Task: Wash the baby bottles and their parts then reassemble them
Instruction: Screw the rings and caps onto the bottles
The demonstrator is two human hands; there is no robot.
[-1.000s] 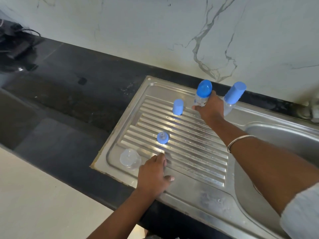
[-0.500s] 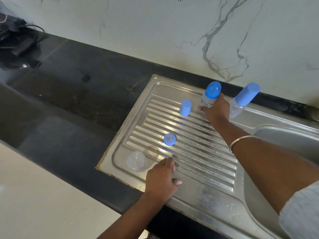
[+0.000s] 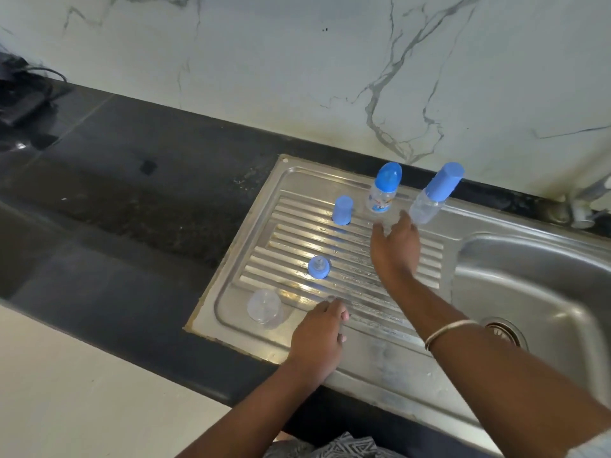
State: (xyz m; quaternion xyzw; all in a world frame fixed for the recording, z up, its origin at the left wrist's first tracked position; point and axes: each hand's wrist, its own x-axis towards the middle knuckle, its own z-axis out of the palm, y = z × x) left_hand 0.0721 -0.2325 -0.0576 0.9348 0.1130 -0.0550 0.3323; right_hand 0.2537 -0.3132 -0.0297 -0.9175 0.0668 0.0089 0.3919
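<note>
Two clear baby bottles with blue caps stand at the back of the steel drainboard (image 3: 380, 368): a printed bottle (image 3: 383, 190) and a taller plain bottle (image 3: 433, 195) to its right. A loose blue cap (image 3: 342, 209) stands left of them. A blue collar with a nipple (image 3: 319, 267) lies mid-board, and a clear cup-shaped part (image 3: 264, 307) sits at the front left. My right hand (image 3: 393, 249) hovers with relaxed fingers just in front of the printed bottle, holding nothing. My left hand (image 3: 315, 338) rests on the drainboard's front part, fingers loosely bent, beside the clear part.
The sink basin (image 3: 529, 292) with its drain (image 3: 502, 332) lies to the right, a tap base (image 3: 578, 209) behind it. Black countertop (image 3: 132, 209) stretches left, with dark cables and a device (image 3: 20, 90) at the far left. A marble wall rises behind.
My right hand has let go of the printed bottle, which stands at the back, and has drawn back toward me. The left hand has stayed put.
</note>
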